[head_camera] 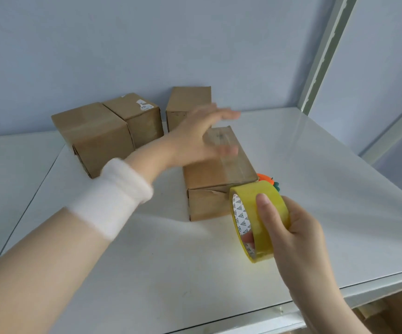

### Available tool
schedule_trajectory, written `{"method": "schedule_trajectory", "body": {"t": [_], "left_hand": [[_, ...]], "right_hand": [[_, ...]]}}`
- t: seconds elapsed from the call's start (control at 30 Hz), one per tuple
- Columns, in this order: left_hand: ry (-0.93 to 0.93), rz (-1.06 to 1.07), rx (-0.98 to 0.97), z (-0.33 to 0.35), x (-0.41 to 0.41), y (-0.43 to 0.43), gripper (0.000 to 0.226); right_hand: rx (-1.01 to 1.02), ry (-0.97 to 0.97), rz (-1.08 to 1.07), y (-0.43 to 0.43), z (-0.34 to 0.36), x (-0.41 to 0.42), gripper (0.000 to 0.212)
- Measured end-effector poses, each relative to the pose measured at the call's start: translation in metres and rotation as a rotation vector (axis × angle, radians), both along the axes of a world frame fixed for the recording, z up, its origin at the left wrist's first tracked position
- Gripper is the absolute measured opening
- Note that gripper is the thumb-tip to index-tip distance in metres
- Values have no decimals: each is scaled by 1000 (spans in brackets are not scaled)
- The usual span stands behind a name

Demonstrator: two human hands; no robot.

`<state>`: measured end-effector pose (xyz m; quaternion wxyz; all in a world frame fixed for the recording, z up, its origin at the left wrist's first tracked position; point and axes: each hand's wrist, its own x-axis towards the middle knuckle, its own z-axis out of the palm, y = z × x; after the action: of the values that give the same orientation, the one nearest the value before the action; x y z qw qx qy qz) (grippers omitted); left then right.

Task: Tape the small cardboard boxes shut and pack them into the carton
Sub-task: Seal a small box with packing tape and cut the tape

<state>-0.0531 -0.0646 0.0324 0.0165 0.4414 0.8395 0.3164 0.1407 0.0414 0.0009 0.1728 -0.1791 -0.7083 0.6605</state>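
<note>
Head view: the right hand grips a yellow tape roll, thumb on its outer face and fingers through the core. The left hand, open with fingers spread and motion-blurred, hovers over the taped top of the nearest box; contact is unclear. Beyond the left hand stand three more boxes on the white table. A small orange and green object peeks out just behind the roll.

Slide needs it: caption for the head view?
Right hand holds tape roll; left hand over the nearest box.
</note>
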Motion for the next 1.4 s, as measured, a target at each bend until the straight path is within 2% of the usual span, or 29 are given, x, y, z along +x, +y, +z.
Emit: {"method": "schedule_trajectory", "body": {"t": [0.07, 0.13, 0.2, 0.33, 0.43, 0.5, 0.57, 0.63, 0.7, 0.8, 0.87, 0.93, 1.03, 1.2, 1.4], "left_hand": [[66, -114, -267, -7, 21, -20, 92], [203, -100, -395, -15, 27, -31, 85], [170, -77, -274, -11, 23, -31, 71], [-60, -50, 32, 18, 3, -27, 42], [-77, 55, 134, 33, -14, -23, 32], [80, 134, 82, 38, -21, -14, 38], [266, 145, -88, 37, -25, -4, 66], [277, 189, -292, 30, -30, 2, 103], [225, 254, -346, 23, -40, 4, 114], [141, 262, -316, 26, -52, 9, 104], [66, 264, -298, 28, -58, 12, 102], [73, 249, -276, 25, -64, 12, 103], [91, 243, -263, 21, -68, 11, 105], [65, 280, -341, 29, -59, 12, 116], [39, 312, -370, 35, -50, 14, 94]], "right_hand": [[0, 12, 13, 4, 1, -4, 40], [24, 18, 31, 8, 3, -10, 35], [2, 71, 91, 13, 14, -19, 29], [-88, 263, 252, 29, 66, -49, 8], [-60, 302, 297, 37, 99, -85, 14], [2, 303, 277, 36, 107, -108, 17], [50, 310, 226, 35, 108, -129, 22], [64, 327, 173, 36, 105, -147, 25], [64, 332, 182, 37, 96, -161, 24], [85, 325, 172, 42, 78, -178, 27], [178, 319, 117, 41, 70, -187, 25], [246, 329, 73, 36, 70, -194, 22], [230, 351, 55, 30, 72, -193, 16], [176, 406, 90, 26, 79, -164, 24], [231, 328, 59, 30, 76, -110, 30]]}}
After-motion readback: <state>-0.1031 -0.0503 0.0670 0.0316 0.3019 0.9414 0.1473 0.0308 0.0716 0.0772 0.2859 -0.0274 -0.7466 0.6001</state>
